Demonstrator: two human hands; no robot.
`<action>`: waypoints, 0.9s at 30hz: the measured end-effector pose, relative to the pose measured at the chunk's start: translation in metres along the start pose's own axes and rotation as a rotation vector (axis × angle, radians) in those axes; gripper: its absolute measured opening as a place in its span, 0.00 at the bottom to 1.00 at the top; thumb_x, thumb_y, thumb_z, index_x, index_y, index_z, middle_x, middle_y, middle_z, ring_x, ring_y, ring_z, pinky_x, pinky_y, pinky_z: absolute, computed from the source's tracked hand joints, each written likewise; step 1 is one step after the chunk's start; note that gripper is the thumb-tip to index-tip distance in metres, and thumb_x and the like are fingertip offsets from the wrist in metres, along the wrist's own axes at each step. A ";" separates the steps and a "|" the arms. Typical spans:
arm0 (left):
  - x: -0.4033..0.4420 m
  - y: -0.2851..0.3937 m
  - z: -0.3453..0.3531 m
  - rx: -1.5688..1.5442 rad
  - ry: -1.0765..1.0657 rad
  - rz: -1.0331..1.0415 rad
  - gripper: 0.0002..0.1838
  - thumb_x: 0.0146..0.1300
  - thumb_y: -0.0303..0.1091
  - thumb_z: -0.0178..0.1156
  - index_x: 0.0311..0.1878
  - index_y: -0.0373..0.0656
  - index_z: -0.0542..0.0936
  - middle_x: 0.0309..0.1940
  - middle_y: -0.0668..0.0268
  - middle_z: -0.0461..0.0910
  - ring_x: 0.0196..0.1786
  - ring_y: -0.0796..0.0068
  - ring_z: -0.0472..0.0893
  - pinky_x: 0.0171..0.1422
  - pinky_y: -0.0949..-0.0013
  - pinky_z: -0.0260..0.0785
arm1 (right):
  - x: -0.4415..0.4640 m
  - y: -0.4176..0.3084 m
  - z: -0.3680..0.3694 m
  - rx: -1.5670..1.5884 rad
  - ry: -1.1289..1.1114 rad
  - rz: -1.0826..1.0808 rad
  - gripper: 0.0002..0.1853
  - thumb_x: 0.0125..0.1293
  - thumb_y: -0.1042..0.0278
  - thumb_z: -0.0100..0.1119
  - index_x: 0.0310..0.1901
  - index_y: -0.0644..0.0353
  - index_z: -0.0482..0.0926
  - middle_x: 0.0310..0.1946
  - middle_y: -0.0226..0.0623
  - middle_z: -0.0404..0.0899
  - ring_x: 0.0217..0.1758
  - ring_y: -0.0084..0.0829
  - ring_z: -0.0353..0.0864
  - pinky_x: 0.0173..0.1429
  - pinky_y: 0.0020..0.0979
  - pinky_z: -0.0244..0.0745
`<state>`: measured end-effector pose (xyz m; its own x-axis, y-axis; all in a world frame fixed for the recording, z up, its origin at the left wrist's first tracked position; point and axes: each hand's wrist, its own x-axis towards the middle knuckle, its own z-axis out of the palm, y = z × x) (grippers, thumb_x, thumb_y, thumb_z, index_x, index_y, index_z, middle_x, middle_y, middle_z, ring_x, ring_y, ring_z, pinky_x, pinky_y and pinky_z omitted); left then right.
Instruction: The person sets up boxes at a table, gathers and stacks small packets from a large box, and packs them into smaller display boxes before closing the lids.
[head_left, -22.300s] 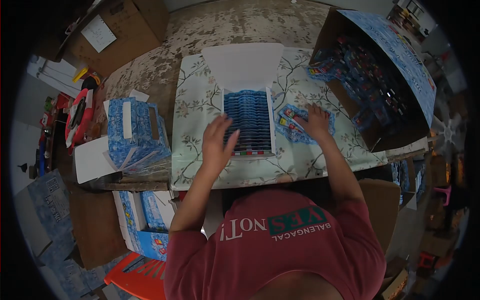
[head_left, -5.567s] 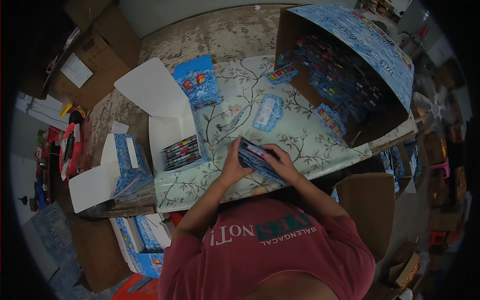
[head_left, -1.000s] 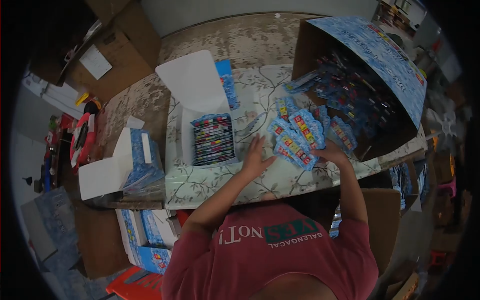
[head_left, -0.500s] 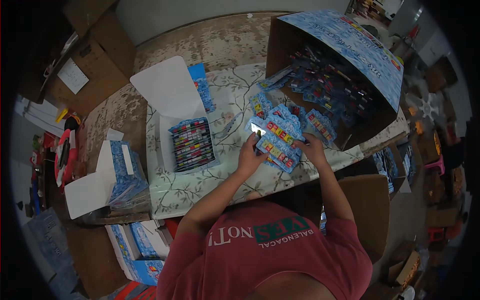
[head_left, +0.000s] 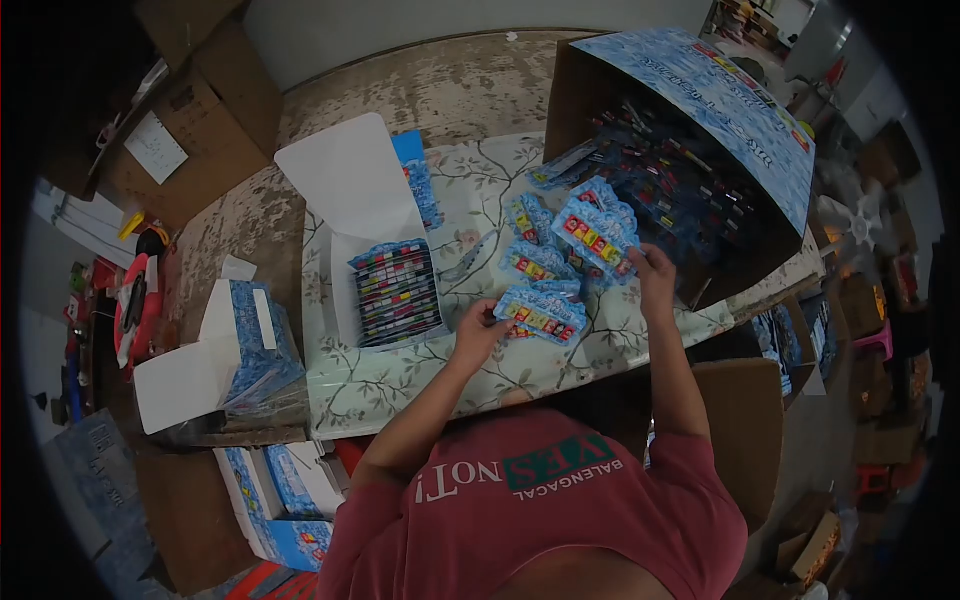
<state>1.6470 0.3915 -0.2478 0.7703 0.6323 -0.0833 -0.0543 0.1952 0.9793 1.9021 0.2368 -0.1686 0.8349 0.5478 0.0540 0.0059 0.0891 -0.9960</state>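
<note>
My left hand (head_left: 481, 328) is closed on the edge of a blue card pack (head_left: 543, 316), which has a scalloped top and a row of coloured squares. Another pack lies partly under it. Farther right, my right hand (head_left: 655, 274) pinches the corner of a second blue card pack (head_left: 597, 238), with one more showing behind its top. Between the hands, loose packs (head_left: 535, 262) lie on the flowered tablecloth (head_left: 470, 385). Left of them stands an open white box (head_left: 342, 270) holding a tight row of packs (head_left: 397, 295).
A large carton (head_left: 690, 90) lies on its side at the right, its opening full of packs. Another white-flapped box (head_left: 262, 335) sits at the left table edge. Brown cartons (head_left: 215, 115) stand at the back left. An open carton (head_left: 735, 425) is beside my right elbow.
My hands have moved apart. The left came down and left with one pack; the right went up and right with another. Before, both hands were together at a fanned group of packs.
</note>
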 end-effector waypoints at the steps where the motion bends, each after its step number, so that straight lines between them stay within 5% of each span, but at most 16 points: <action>1: 0.001 0.003 0.003 -0.028 0.026 0.054 0.17 0.55 0.18 0.62 0.48 0.34 0.71 0.38 0.64 0.78 0.36 0.78 0.79 0.40 0.74 0.73 | -0.004 -0.010 0.001 0.037 -0.005 -0.017 0.06 0.62 0.75 0.59 0.40 0.65 0.80 0.31 0.26 0.79 0.33 0.14 0.73 0.38 0.18 0.67; 3: 0.009 -0.003 0.002 -0.057 0.060 0.104 0.17 0.56 0.17 0.61 0.48 0.34 0.71 0.37 0.65 0.78 0.36 0.78 0.79 0.40 0.74 0.73 | -0.016 -0.026 0.005 0.074 -0.015 -0.028 0.06 0.62 0.75 0.59 0.40 0.65 0.80 0.31 0.26 0.79 0.33 0.14 0.73 0.38 0.18 0.67; 6: 0.029 -0.015 -0.005 0.093 0.080 0.084 0.20 0.58 0.20 0.60 0.55 0.33 0.69 0.48 0.59 0.76 0.51 0.72 0.77 0.54 0.70 0.71 | -0.043 -0.029 0.010 0.075 -0.113 -0.024 0.06 0.62 0.74 0.59 0.41 0.65 0.80 0.31 0.26 0.79 0.33 0.14 0.73 0.38 0.18 0.67; 8: 0.025 0.013 0.001 0.293 0.270 0.385 0.28 0.58 0.26 0.62 0.61 0.33 0.65 0.61 0.52 0.66 0.65 0.66 0.67 0.66 0.68 0.59 | -0.061 -0.016 0.009 -0.120 -0.268 -0.039 0.06 0.62 0.74 0.60 0.40 0.65 0.79 0.30 0.26 0.78 0.33 0.14 0.74 0.38 0.18 0.68; 9: 0.018 0.028 0.003 0.294 0.272 0.380 0.28 0.58 0.26 0.62 0.61 0.33 0.65 0.61 0.52 0.66 0.65 0.66 0.67 0.66 0.68 0.59 | -0.071 -0.007 0.011 -0.083 -0.313 0.030 0.07 0.62 0.73 0.60 0.41 0.65 0.79 0.30 0.27 0.78 0.33 0.15 0.75 0.38 0.19 0.69; 11: 0.002 0.047 0.003 -0.383 0.141 0.054 0.37 0.58 0.33 0.64 0.67 0.34 0.58 0.67 0.48 0.59 0.71 0.61 0.57 0.72 0.65 0.50 | -0.086 0.017 0.016 -0.150 -0.367 0.037 0.08 0.62 0.73 0.60 0.42 0.65 0.78 0.31 0.28 0.78 0.33 0.15 0.75 0.39 0.20 0.70; 12: -0.005 0.042 0.002 -0.378 0.144 0.041 0.37 0.58 0.33 0.64 0.67 0.34 0.58 0.67 0.48 0.59 0.71 0.61 0.57 0.72 0.65 0.50 | -0.093 0.027 0.017 -0.217 -0.420 0.032 0.09 0.62 0.73 0.60 0.44 0.64 0.77 0.31 0.29 0.78 0.34 0.16 0.76 0.39 0.20 0.71; 14: -0.023 0.031 0.001 0.375 -0.081 0.286 0.44 0.54 0.36 0.67 0.69 0.35 0.54 0.66 0.48 0.59 0.69 0.57 0.60 0.70 0.63 0.54 | -0.101 0.031 0.017 -0.257 -0.479 0.077 0.12 0.62 0.71 0.60 0.47 0.63 0.76 0.36 0.33 0.79 0.37 0.20 0.77 0.41 0.23 0.72; 17: -0.040 0.036 0.011 0.567 -0.072 0.213 0.49 0.50 0.34 0.70 0.71 0.40 0.49 0.68 0.51 0.57 0.69 0.57 0.60 0.69 0.62 0.56 | -0.106 0.019 0.027 -0.463 -0.436 -0.109 0.15 0.61 0.70 0.61 0.49 0.63 0.75 0.40 0.37 0.79 0.41 0.24 0.78 0.44 0.25 0.73; 20: -0.040 0.025 0.010 0.656 -0.033 0.300 0.49 0.48 0.36 0.71 0.70 0.38 0.51 0.65 0.47 0.59 0.67 0.50 0.62 0.67 0.60 0.60 | -0.099 0.022 0.023 -0.438 -0.495 -0.156 0.16 0.61 0.67 0.62 0.50 0.63 0.75 0.43 0.41 0.78 0.44 0.26 0.78 0.45 0.25 0.73; 27: -0.042 0.025 0.015 0.612 -0.044 0.366 0.48 0.49 0.34 0.70 0.70 0.40 0.52 0.65 0.48 0.60 0.65 0.49 0.66 0.64 0.60 0.64 | -0.078 0.009 0.033 -0.403 -0.633 0.142 0.11 0.66 0.66 0.57 0.43 0.65 0.77 0.32 0.30 0.78 0.35 0.18 0.72 0.40 0.23 0.68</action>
<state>1.6231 0.3585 -0.2172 0.7964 0.5434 0.2654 0.0425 -0.4880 0.8718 1.8186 0.2219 -0.1793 0.3682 0.9146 -0.1672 0.2242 -0.2618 -0.9387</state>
